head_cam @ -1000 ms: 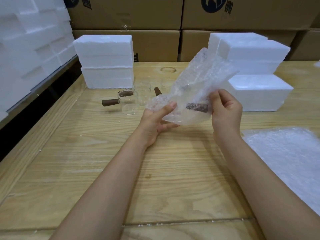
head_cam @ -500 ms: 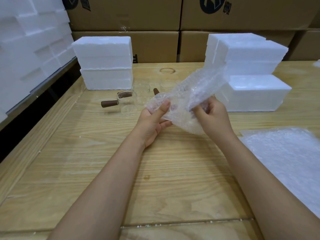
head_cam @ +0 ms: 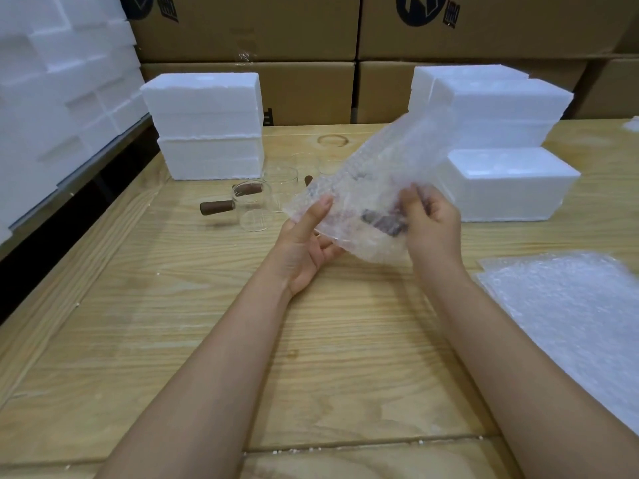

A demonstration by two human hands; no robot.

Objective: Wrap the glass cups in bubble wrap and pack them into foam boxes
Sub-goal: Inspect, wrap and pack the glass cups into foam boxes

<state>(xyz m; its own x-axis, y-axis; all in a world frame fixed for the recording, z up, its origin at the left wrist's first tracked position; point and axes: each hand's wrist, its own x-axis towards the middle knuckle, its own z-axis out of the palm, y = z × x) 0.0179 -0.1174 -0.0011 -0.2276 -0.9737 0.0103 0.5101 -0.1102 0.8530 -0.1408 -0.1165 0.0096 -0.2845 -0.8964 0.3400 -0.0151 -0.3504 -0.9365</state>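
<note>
A sheet of bubble wrap point(head_cam: 373, 181) is held above the table's middle, and a glass cup's brown handle point(head_cam: 383, 221) shows through it. My left hand point(head_cam: 306, 242) holds the sheet's lower left corner, thumb on top and fingers beneath. My right hand point(head_cam: 430, 224) grips the wrapped cup from the right, its fingers curled into the wrap. The sheet's upper end stands up loose toward the right. Behind the hands, several bare glass cups point(head_cam: 252, 210) with brown handles stand on the table. A lidded foam box point(head_cam: 511, 183) sits to the right.
Foam boxes are stacked at the back left point(head_cam: 204, 124) and back right point(head_cam: 498, 102). More foam fills a shelf at the left point(head_cam: 52, 74). A pile of bubble wrap sheets point(head_cam: 581, 323) lies at the right edge. Cardboard cartons point(head_cam: 311, 29) line the back.
The loose upper end of the wrap dropped toward the hands half a second ago, then rose again. My right hand moved in under the sheet and now grips the cup through it.
</note>
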